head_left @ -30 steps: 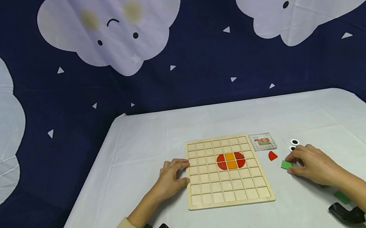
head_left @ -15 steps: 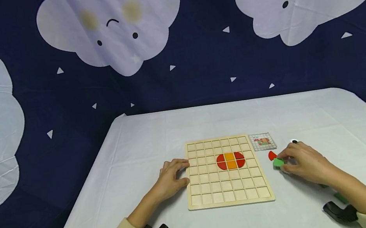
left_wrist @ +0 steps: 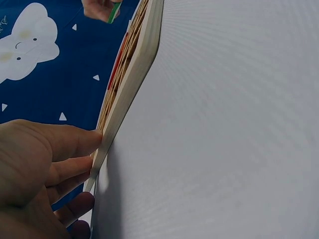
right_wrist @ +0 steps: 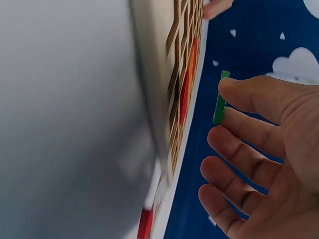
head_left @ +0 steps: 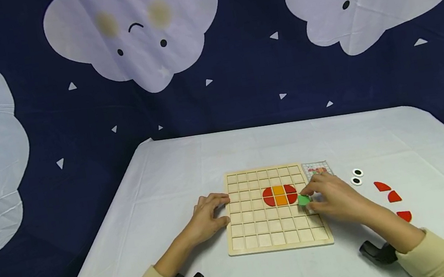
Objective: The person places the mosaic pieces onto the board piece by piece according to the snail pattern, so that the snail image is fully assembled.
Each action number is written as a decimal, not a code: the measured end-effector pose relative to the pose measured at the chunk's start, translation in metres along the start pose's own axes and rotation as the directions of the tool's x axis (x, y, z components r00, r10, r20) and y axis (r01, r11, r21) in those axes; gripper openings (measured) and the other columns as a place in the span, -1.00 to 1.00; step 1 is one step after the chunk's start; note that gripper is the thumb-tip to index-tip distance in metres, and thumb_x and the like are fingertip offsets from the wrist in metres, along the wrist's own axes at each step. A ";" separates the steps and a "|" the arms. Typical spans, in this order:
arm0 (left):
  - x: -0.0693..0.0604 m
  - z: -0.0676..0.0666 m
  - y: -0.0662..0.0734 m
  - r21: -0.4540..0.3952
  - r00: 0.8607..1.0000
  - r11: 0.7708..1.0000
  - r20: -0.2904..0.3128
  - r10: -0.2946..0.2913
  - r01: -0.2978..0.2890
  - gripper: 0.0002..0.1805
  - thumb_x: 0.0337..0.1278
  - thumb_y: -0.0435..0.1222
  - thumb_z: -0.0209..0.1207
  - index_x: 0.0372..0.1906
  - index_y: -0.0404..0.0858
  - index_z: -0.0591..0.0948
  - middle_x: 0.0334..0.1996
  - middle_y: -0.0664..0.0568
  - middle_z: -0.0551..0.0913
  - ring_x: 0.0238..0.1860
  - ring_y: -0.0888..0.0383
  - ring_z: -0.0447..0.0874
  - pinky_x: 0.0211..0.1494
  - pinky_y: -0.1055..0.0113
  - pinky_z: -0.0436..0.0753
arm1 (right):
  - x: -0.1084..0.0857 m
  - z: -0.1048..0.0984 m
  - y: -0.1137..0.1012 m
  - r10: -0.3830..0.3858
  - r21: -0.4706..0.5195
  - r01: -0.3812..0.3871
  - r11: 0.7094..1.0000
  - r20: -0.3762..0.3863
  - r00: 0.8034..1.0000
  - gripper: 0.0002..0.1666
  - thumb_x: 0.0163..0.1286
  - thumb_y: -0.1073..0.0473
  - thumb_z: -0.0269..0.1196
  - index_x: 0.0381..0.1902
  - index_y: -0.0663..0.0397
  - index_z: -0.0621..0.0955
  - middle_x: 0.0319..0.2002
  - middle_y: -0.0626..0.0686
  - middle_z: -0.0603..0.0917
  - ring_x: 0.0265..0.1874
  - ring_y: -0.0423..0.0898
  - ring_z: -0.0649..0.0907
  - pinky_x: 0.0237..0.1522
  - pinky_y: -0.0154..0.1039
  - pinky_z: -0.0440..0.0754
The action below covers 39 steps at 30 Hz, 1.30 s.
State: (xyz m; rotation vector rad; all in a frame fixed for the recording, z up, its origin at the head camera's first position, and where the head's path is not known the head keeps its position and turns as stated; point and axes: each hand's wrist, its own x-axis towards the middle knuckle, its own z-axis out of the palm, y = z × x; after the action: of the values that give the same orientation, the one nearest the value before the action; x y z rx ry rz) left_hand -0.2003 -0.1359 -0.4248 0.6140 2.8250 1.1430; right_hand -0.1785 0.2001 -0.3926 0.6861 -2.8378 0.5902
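Note:
A light wooden grid board (head_left: 263, 240) lies on the white table. Set into its cells are red quarter-round tiles (head_left: 269, 202) on both sides of orange tiles (head_left: 281, 200), forming a rounded shape. My left hand (head_left: 208, 217) rests its fingers and thumb against the board's left edge, as the left wrist view also shows along the board's side (left_wrist: 122, 99). Between thumb and index finger my right hand (head_left: 336, 195) pinches a small green tile (head_left: 303, 200) above the board's right part. In the right wrist view the green tile (right_wrist: 220, 104) appears edge-on, apart from the board.
A small pattern card (head_left: 316, 167) lies at the board's upper right, partly covered by my right hand. Two white eye discs (head_left: 357, 176) and red quarter-round tiles (head_left: 394, 196) lie on the table to the right. A dark cloud-print cloth (head_left: 242, 102) hangs behind.
My right hand has carried the green tile leftward from the table to over the board. Red tiles formerly behind that hand now show at the right. The left hand stays put.

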 end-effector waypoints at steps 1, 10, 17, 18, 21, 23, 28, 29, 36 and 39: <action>0.000 0.000 0.000 0.000 1.000 1.000 0.001 0.001 -0.001 -0.51 -0.07 -0.35 0.28 0.09 -0.24 0.58 0.18 0.10 0.51 -0.02 0.17 0.28 -0.02 0.23 0.16 | 0.002 0.002 -0.003 -0.014 0.000 0.014 1.000 0.002 1.000 -0.73 -0.01 0.19 0.40 -0.26 0.01 0.71 -0.33 -0.10 0.62 -0.06 0.09 0.56 0.17 0.17 0.33; 0.001 0.000 -0.001 -0.005 1.000 1.000 0.008 -0.007 0.007 -0.51 -0.06 -0.34 0.28 0.10 -0.23 0.57 0.20 0.12 0.50 0.01 0.16 0.28 0.01 0.21 0.16 | 0.016 0.020 -0.023 -0.116 -0.051 0.118 0.992 0.037 0.993 -0.75 -0.01 0.14 0.43 -0.29 -0.08 0.71 -0.36 -0.17 0.59 -0.35 -0.24 0.39 -0.25 -0.28 0.36; 0.001 0.001 -0.002 -0.007 1.000 1.000 0.005 -0.004 0.004 -0.50 -0.07 -0.34 0.28 0.10 -0.23 0.57 0.19 0.12 0.50 0.00 0.17 0.28 0.01 0.22 0.16 | 0.018 0.028 -0.026 -0.152 -0.096 0.156 0.983 0.045 0.987 -0.76 0.00 0.14 0.43 -0.29 -0.07 0.70 -0.35 -0.16 0.60 -0.34 -0.23 0.40 -0.24 -0.26 0.37; 0.001 0.001 -0.003 -0.008 1.000 1.000 0.003 -0.002 0.002 -0.50 -0.07 -0.34 0.28 0.10 -0.23 0.57 0.19 0.12 0.51 0.00 0.17 0.28 0.01 0.22 0.16 | 0.018 0.028 -0.026 -0.156 -0.098 0.159 0.982 0.044 0.987 -0.76 0.00 0.14 0.43 -0.29 -0.07 0.70 -0.36 -0.16 0.60 -0.34 -0.23 0.40 -0.24 -0.25 0.37; 0.002 0.001 -0.003 -0.009 1.000 1.000 0.001 -0.001 0.001 -0.50 -0.08 -0.35 0.28 0.10 -0.22 0.58 0.18 0.12 0.51 0.01 0.17 0.29 0.01 0.22 0.16 | 0.019 0.029 -0.026 -0.165 -0.110 0.168 0.980 0.037 0.986 -0.77 0.00 0.14 0.43 -0.31 -0.06 0.70 -0.37 -0.16 0.59 -0.33 -0.22 0.41 -0.24 -0.25 0.37; 0.002 0.001 -0.003 -0.009 1.000 1.000 0.002 0.000 0.000 -0.50 -0.08 -0.35 0.28 0.10 -0.23 0.58 0.18 0.12 0.51 0.02 0.16 0.29 0.02 0.22 0.17 | 0.019 0.030 -0.026 -0.166 -0.115 0.170 0.979 0.037 0.985 -0.78 -0.01 0.15 0.42 -0.32 -0.07 0.70 -0.38 -0.17 0.59 -0.33 -0.22 0.42 -0.23 -0.24 0.38; 0.002 0.002 -0.004 -0.012 1.000 1.000 0.008 -0.009 0.009 -0.50 -0.05 -0.35 0.28 0.11 -0.24 0.57 0.19 0.12 0.50 0.02 0.16 0.29 0.02 0.21 0.17 | 0.019 0.031 -0.026 -0.162 -0.120 0.166 0.979 0.045 0.986 -0.78 0.00 0.14 0.42 -0.32 -0.08 0.69 -0.38 -0.17 0.58 -0.31 -0.21 0.43 -0.21 -0.22 0.39; 0.002 0.002 -0.004 -0.013 1.000 1.000 0.009 -0.012 0.012 -0.50 -0.05 -0.34 0.28 0.11 -0.23 0.57 0.20 0.13 0.50 0.02 0.17 0.28 0.02 0.21 0.17 | 0.019 0.031 -0.026 -0.162 -0.120 0.166 0.979 0.048 0.986 -0.78 0.00 0.14 0.43 -0.32 -0.09 0.69 -0.38 -0.17 0.58 -0.30 -0.21 0.43 -0.21 -0.23 0.39; 0.002 0.003 -0.004 -0.006 1.000 1.000 0.009 -0.022 0.022 -0.50 -0.05 -0.34 0.28 0.12 -0.23 0.57 0.20 0.13 0.50 0.01 0.17 0.28 0.02 0.22 0.18 | 0.019 0.032 -0.025 -0.167 -0.123 0.173 0.977 0.054 0.984 -0.76 0.00 0.12 0.43 -0.30 -0.09 0.69 -0.38 -0.17 0.59 -0.31 -0.21 0.43 -0.23 -0.24 0.38; 0.002 0.003 -0.004 -0.008 1.000 1.000 0.006 -0.022 0.022 -0.50 -0.05 -0.34 0.28 0.11 -0.23 0.57 0.19 0.13 0.50 0.01 0.17 0.28 0.02 0.21 0.18 | 0.019 0.032 -0.026 -0.162 -0.121 0.168 0.978 0.056 0.985 -0.75 0.00 0.10 0.44 -0.30 -0.10 0.69 -0.37 -0.17 0.59 -0.30 -0.20 0.44 -0.23 -0.24 0.39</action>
State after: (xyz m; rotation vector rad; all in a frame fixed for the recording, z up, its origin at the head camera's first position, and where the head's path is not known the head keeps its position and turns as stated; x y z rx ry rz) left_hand -0.2033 -0.1354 -0.4292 0.5837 2.8137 1.1458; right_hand -0.1854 0.1582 -0.4080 0.9110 -2.7933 0.3705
